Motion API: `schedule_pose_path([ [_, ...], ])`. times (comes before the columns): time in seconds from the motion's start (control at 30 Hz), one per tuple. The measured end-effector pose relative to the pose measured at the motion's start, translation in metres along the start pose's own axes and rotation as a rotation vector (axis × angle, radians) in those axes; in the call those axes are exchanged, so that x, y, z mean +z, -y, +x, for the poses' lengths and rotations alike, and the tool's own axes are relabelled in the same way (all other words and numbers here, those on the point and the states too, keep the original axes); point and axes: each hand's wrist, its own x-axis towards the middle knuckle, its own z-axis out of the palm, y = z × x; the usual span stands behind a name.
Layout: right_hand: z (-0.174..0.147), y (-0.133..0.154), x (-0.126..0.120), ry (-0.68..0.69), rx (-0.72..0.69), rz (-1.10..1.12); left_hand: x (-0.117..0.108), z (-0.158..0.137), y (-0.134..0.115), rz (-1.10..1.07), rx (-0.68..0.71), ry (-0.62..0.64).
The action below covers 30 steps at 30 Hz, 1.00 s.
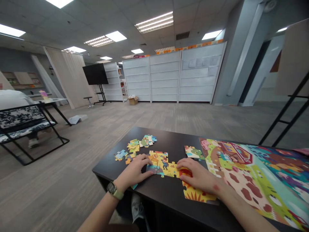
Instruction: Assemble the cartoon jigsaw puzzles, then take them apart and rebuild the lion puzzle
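A partly joined jigsaw puzzle (160, 163) lies flat on the dark table, with yellow ground and a small figure on it. My left hand (136, 170) grips its left edge, thumb at the near corner and fingers curled at the far side. At the right end, my right hand (196, 174) has its fingers curled over a red and yellow puzzle piece (185, 171), which it partly hides. Under the right palm lie yellow puzzle pieces (196, 195) with a pointed reddish pattern. Whether that red piece is locked in, I cannot tell.
Loose puzzle pieces (134, 145) are scattered at the table's far left, and more pieces (193, 152) lie behind my right hand. A large farm picture sheet (246, 180) covers the right side. The dark table (169, 196) has its near edge by my legs. A seated person (16, 100) is far left.
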Motion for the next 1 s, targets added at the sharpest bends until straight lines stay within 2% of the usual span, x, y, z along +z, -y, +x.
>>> schedule_pose_path([
  [0.27,0.000,0.002,-0.001,0.012,0.019,0.003,-0.001,0.003,-0.002,0.088,0.032,0.027],
  [0.47,-0.001,-0.001,0.000,0.009,0.015,0.001,-0.003,0.002,-0.013,0.125,0.077,0.083],
  [0.73,-0.001,0.001,0.000,0.003,0.010,-0.003,0.004,-0.004,-0.024,0.154,0.032,0.079],
  [1.0,-0.001,0.004,-0.001,0.012,0.027,-0.008,0.012,-0.013,-0.033,0.193,-0.058,0.133],
])
